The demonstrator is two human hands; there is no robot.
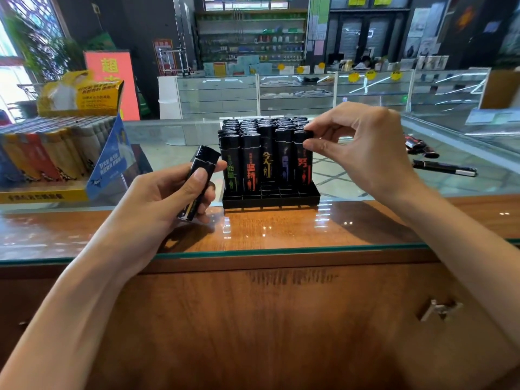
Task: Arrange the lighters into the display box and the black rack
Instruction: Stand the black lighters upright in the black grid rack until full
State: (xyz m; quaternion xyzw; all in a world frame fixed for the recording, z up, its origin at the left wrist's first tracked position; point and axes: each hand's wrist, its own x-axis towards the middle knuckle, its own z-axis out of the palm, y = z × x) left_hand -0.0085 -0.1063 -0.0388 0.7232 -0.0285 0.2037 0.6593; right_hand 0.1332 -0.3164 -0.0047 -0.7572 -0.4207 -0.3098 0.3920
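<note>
Rack [270, 197] at 12 o'clock on counter [281, 232]: nearly full of upright lighters [253, 130], front slots empty. Right hand [365, 147] pinches cap of corner lighter [303, 161], thumb and forefinger narrow. Left hand [166, 192], 8 o'clock of rack, fingers wrapped round spare lighter [198, 181]. Display box [42, 194], 9 o'clock, looks filled. Loose lighters [422, 149], 3 o'clock, unplaced. Judged: late stage.
</note>
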